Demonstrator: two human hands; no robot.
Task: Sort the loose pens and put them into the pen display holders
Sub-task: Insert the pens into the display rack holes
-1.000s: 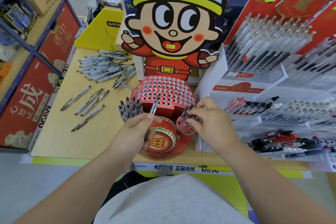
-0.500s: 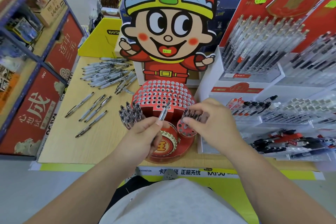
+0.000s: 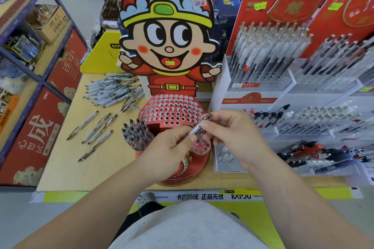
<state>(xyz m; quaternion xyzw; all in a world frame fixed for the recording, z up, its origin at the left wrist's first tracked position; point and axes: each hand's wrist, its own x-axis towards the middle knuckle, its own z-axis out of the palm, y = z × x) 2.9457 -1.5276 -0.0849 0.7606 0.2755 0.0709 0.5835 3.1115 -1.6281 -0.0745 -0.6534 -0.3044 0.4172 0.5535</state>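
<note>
A red cartoon-figure pen display holder (image 3: 172, 107) with many round holes stands on the wooden table (image 3: 66, 168). One clear pen (image 3: 199, 125) slants above its small right cup (image 3: 201, 148). My left hand (image 3: 168, 153) pinches the pen's lower end. My right hand (image 3: 234, 137) pinches the pen near its upper part. The holder's left cup is full of dark-capped pens (image 3: 136, 134). Loose pens lie in a heap (image 3: 113, 91) at the back left, and several more pens (image 3: 95, 131) lie singly nearer to me.
White tiered racks (image 3: 287, 127) full of pens stand at the right. A yellow box (image 3: 101, 54) is behind the loose pens. Blue shelving with red boxes (image 3: 36, 119) runs along the left. The table's front edge carries a yellow printed strip (image 3: 202, 196).
My left hand has carried the pen rightward to the small right cup. My right hand has lifted off that cup's pens and taken hold of the pen's upper part.
</note>
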